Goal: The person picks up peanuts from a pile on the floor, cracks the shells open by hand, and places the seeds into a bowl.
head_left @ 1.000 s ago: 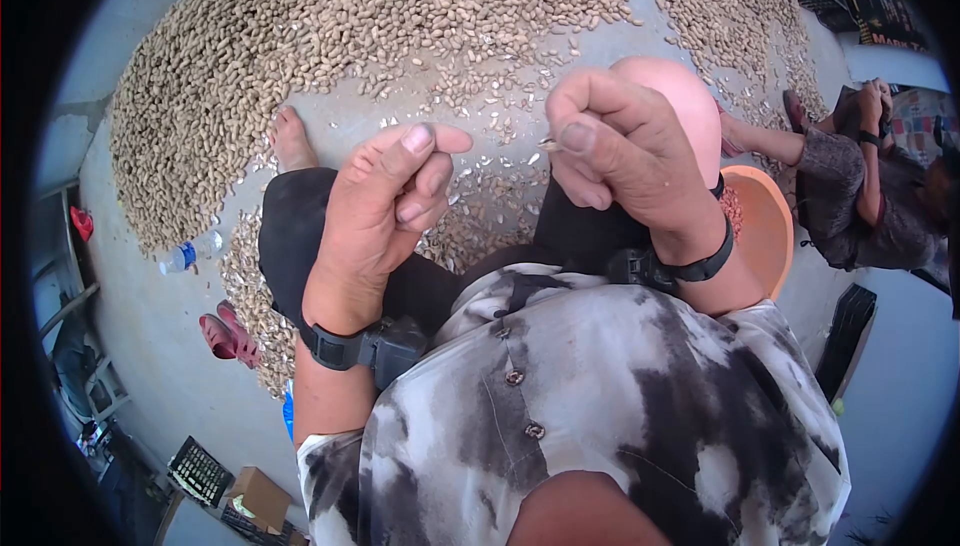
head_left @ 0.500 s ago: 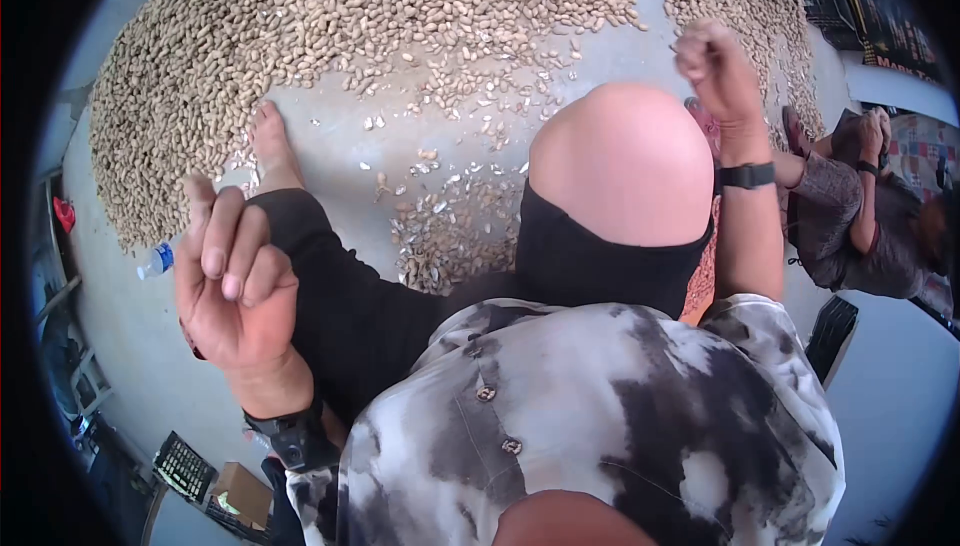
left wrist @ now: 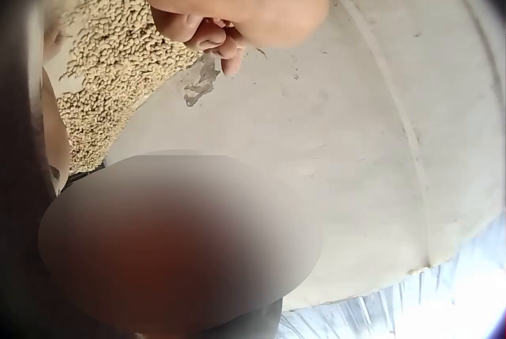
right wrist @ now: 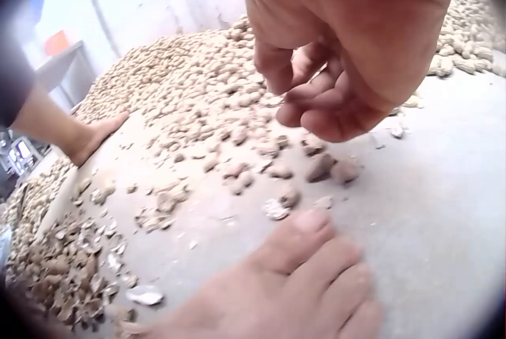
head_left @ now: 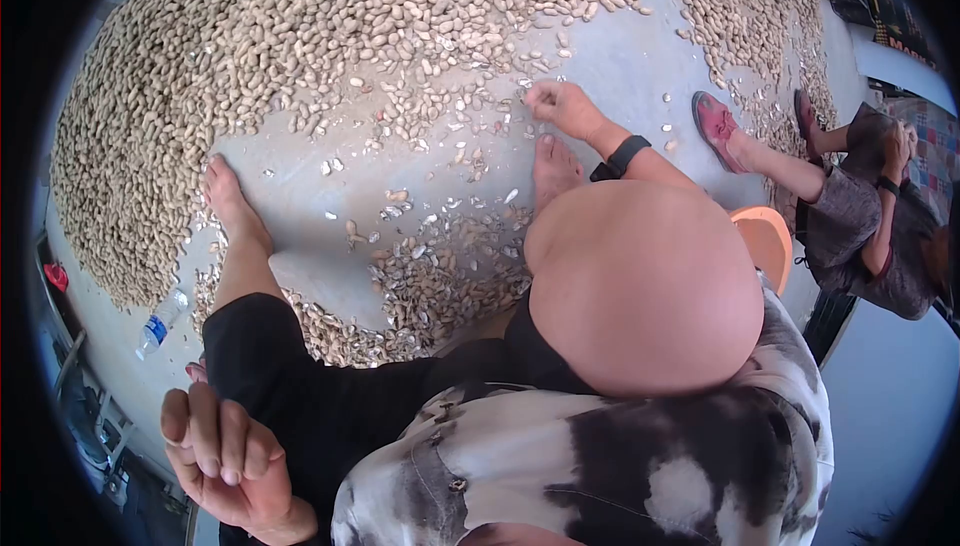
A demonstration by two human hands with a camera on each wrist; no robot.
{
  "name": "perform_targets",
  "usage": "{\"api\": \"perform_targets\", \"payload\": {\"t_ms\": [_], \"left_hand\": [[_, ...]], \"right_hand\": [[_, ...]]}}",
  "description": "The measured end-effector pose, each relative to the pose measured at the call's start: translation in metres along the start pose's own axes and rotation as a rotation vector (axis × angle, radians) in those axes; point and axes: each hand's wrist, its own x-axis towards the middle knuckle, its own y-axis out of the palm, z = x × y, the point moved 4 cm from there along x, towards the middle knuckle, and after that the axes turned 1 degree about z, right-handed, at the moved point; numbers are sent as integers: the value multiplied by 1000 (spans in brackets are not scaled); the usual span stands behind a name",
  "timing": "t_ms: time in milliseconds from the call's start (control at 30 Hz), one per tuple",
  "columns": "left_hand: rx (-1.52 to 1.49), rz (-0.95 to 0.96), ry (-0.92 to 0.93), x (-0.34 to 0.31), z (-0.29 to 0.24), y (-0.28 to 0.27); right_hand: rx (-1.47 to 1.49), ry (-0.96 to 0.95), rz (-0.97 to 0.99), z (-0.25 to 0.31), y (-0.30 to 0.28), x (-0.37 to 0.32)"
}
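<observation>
The right hand [right wrist: 348, 47] hangs low over the concrete floor [head_left: 650, 51], close to the right foot [head_left: 555, 168] and the loose peanuts [right wrist: 237, 149] at the near edge of the pile. Its fingers are loosely curled with a gap at the thumb, so its grip looks released (whether the fingertips touch a nut, I cannot tell).

The left hand [head_left: 225, 461] is off to the left of the black trousers [head_left: 330, 386], fingers half bent and palm partly showing; its grip is slack too, with nothing plainly held.

The peanut pile [head_left: 350, 16] spreads broadly across the floor in front, past the left foot [head_left: 230, 196]. Between the legs lies a smaller heap of broken shells [head_left: 440, 281], with pale bits scattered beyond it. A plastic bottle [head_left: 160, 326] lies to the left, near the pile's end. An orange bowl [head_left: 765, 244] shows partly behind the raised right knee [head_left: 645, 286], and another person [head_left: 850, 206] sits farther right (only partly in view).
</observation>
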Motion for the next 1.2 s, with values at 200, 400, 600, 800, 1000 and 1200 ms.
{"api": "perform_targets", "payload": {"t_ms": [200,400,600,800,1000,1200], "left_hand": [[106,-39,-111,16,16,6],[143,-137,-101,25,20,3],[182,-167,-109,30,28,9],[187,-151,-119,30,31,11],[220,-27,-143,32,34,13],[222,-106,-110,34,40,18]], "right_hand": [[-273,-46,-491,-15,-76,29],[-447,-95,-422,-24,-80,39],[-636,-83,-390,-8,-67,33],[-567,-2,-439,-23,-74,24],[-477,10,-114,-29,-62,14],[-512,-216,-255,2,-48,30]]}}
